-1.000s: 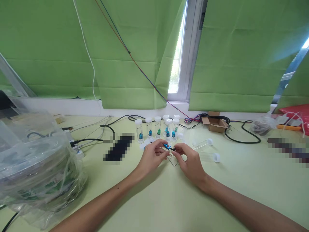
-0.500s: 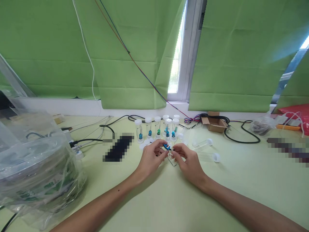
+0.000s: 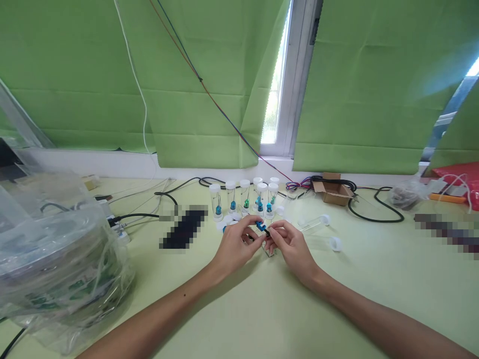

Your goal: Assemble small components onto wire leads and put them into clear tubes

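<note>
My left hand (image 3: 236, 244) is closed on a small blue part (image 3: 259, 226), held between thumb and fingers above the table. A short black piece sticks out of the part towards my right hand (image 3: 294, 247), whose thumb and fingertips pinch its end. The exact kind of this part is too small to tell. Just beneath my fingers lies a thin, shiny object (image 3: 270, 253), partly hidden by them. Behind my hands stand several clear tubes with white caps (image 3: 245, 198), upright, with small blue or green pieces and thin wires inside.
Two clear tubes lie on the right, one with a white cap (image 3: 336, 244). An open cardboard box (image 3: 332, 192) and black cable stand near the wall. To the left are a pixelated dark object (image 3: 185, 229) and a large plastic-wrapped spool (image 3: 63, 269).
The blue part has turned slightly and its black end shows more clearly. My right fingers have shifted and curled beneath it. The camera view has moved a little.
</note>
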`<action>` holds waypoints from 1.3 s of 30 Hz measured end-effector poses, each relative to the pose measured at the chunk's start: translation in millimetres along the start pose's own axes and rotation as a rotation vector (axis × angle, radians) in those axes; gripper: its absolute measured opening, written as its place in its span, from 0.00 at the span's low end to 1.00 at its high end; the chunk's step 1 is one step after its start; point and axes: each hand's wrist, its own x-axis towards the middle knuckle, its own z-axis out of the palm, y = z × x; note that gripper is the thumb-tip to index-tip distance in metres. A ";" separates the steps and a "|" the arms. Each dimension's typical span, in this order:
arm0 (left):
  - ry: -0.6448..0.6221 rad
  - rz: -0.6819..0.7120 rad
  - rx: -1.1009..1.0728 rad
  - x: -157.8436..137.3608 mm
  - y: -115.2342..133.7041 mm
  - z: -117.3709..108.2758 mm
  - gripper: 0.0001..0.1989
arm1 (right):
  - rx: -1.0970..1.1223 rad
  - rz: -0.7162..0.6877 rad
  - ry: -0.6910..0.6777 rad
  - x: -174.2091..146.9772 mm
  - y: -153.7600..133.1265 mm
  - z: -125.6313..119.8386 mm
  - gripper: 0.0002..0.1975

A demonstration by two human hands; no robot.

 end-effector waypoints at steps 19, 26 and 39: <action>0.062 0.191 0.075 -2.6 -7.7 3.1 0.15 | 0.221 0.245 0.001 -5.0 -12.0 8.9 0.19; 0.115 0.195 0.099 -2.9 -4.2 1.9 0.14 | 0.251 0.251 0.006 -8.7 -14.9 9.1 0.19; 0.060 0.196 0.110 -3.7 -3.0 0.7 0.16 | 0.210 0.240 -0.007 -7.2 -14.0 10.4 0.18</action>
